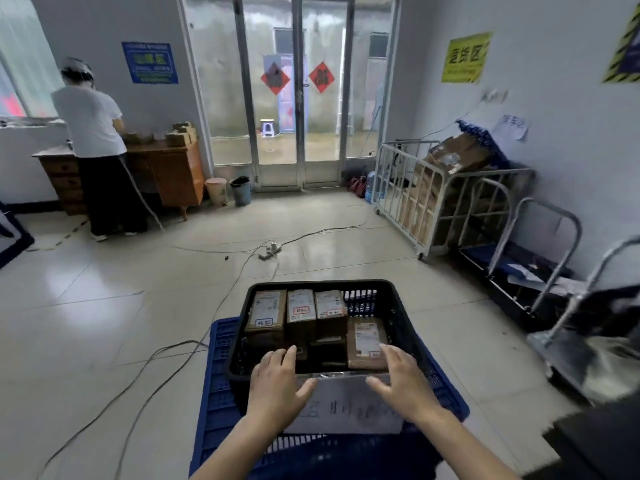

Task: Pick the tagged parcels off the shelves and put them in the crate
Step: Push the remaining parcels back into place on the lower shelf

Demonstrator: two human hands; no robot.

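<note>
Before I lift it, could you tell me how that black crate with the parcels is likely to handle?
The black crate looks like rigid lattice plastic, so it should keep its shape. With several cardboard parcels packed inside, it is probably fairly heavy. They crowd the left and near side, so it may tip that way; both hands on the near rim seem sensible.

There are two hands, left [277, 379] and right [403, 379], one black crate [398, 306] with four labelled parcels [300, 311] showing on top, one blue crate [216, 368] under it, two bins [240, 190], two red door signs [321, 77] and one other person [93, 133].
</note>
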